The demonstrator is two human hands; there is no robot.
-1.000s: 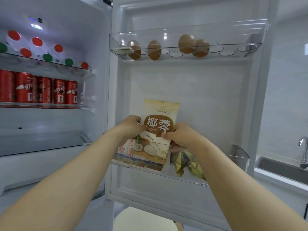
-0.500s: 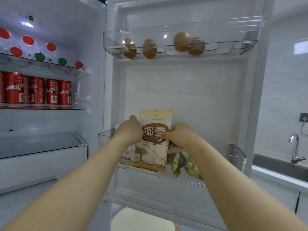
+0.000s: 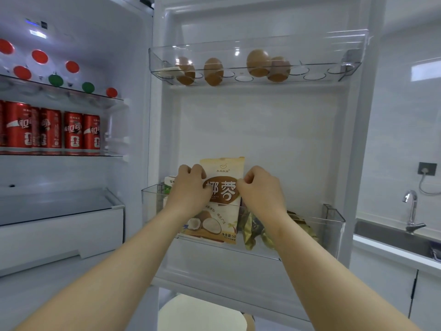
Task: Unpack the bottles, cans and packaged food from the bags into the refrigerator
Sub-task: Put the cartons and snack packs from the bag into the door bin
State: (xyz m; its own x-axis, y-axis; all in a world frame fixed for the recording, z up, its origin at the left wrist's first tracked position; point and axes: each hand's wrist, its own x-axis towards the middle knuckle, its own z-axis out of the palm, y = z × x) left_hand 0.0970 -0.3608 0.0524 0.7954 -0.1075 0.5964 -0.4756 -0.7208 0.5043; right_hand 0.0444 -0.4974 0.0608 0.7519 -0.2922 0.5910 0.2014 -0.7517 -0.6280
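The fridge door stands open on the right, and both arms reach into its lower bin. The pouch, cream and brown with coconut halves printed on it, stands upright in the left part of that bin, its top half above the clear front wall. The left hand grips the pouch's left edge with curled fingers, the knuckles turned this way. The right hand has the right edge, thumb and fingers curled and pinching it at about the same height. Just left of the pouch, partly behind the left hand, a white and green carton sits in the same bin. Just right of it lie crumpled gold packets, partly under the right wrist; I can't tell whether they touch the pouch.

Higher on the door a clear egg shelf holds four brown eggs, all in its left half.

To the left, inside the fridge, red cans stand in a row on a glass shelf. On the shelf above them are bottles with red and green caps. Below the cans sits a white drawer.

Far right, beyond the door, there is a sink with a chrome tap, and a wall socket with a cable plugged in above it.
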